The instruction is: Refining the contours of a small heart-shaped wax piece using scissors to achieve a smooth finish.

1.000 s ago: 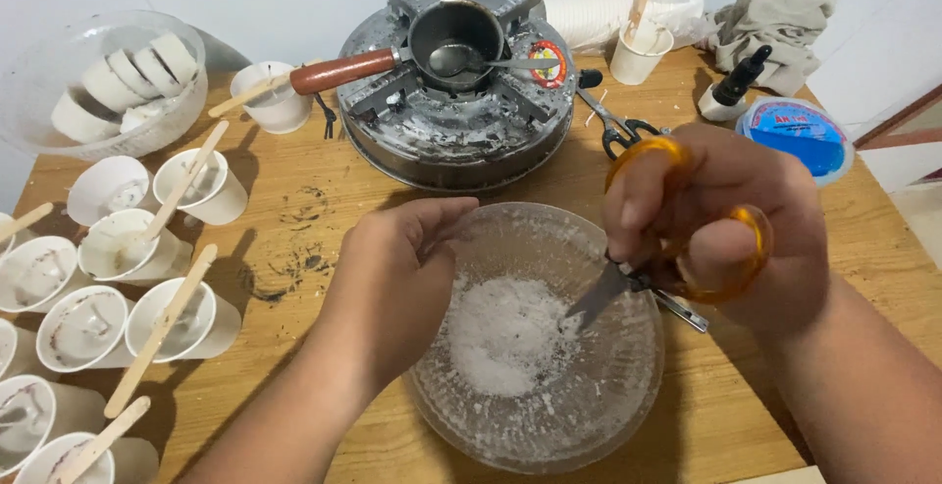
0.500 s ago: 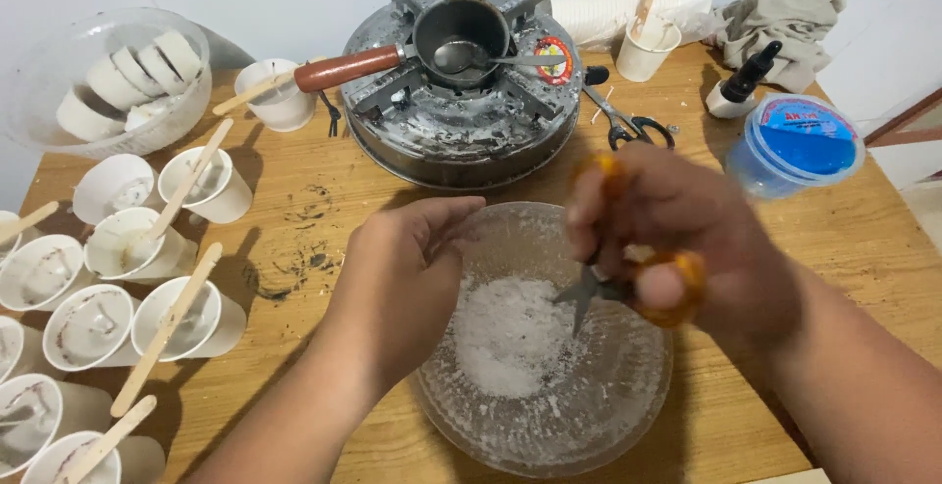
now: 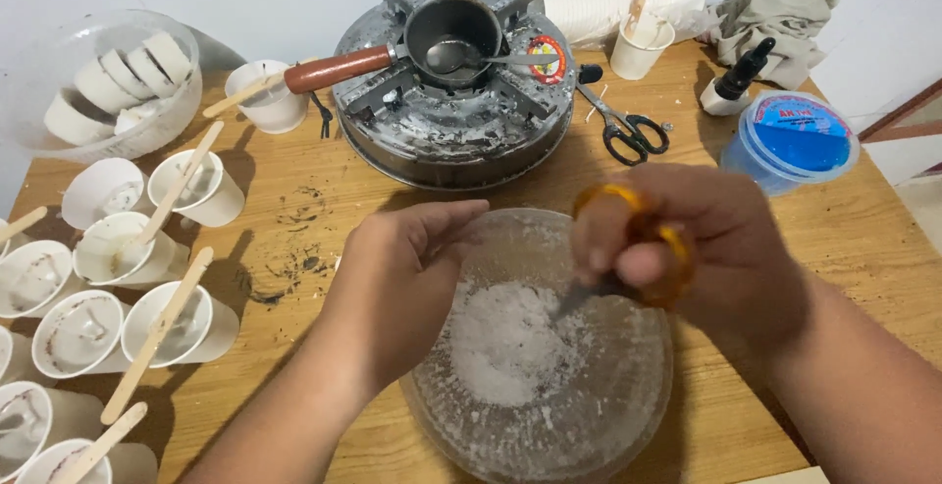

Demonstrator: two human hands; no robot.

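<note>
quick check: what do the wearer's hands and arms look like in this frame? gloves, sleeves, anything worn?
Both are bare. The left hand and right hand have no gloves, and no rings show on the visible fingers. No watch or band shows at either wrist. Both forearms are uncovered up to the frame edge, with no sleeve in view. No cables or markings on them.

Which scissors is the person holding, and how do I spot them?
Start at the big clear bowl of white flakes. Above it, the right hand grips the orange-handled scissors, blades pointing into the flakes. The other scissors, by the burner, have black handles and lie untouched.
</note>
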